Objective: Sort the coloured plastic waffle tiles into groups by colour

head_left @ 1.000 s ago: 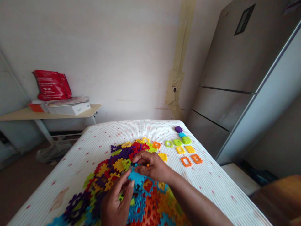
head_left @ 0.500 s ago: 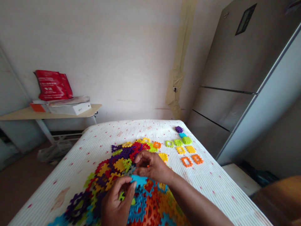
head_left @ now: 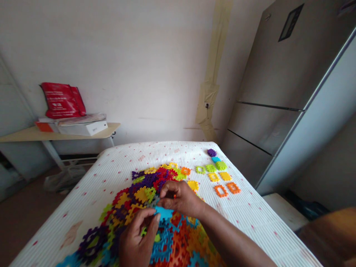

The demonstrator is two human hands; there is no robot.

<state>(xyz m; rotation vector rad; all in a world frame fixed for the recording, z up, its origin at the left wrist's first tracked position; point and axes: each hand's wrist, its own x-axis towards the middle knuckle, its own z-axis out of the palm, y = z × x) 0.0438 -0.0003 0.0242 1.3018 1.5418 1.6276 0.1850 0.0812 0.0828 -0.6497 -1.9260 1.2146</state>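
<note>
My left hand [head_left: 139, 235] pinches the edge of a light-blue toothed plastic piece [head_left: 164, 213] between thumb and index finger, above the heap. Just beyond it, my right hand [head_left: 179, 196] has its thumb and fingers curled close together. A speck of orange shows between those fingers, too small to name. Under both hands spreads a heap of flat interlocking pieces: yellow gears [head_left: 141, 194], a purple piece [head_left: 93, 243], blue square frames [head_left: 164, 244] and orange pieces [head_left: 180, 246]. A grey piece [head_left: 152, 202] lies by my right fingertips, partly hidden.
Right of the heap, sorted pieces lie on the white tablecloth [head_left: 178, 152]: a purple gear [head_left: 211, 152], green squares [head_left: 210, 168], yellow squares [head_left: 225, 176] and orange squares [head_left: 233, 187]. A fridge [head_left: 267, 92] stands at the right. A side table [head_left: 25, 135] bears a red bag [head_left: 63, 100].
The light-blue piece has shifted and turned very slightly in my left fingers. My right hand has lowered a little. The other pieces lie as before.
</note>
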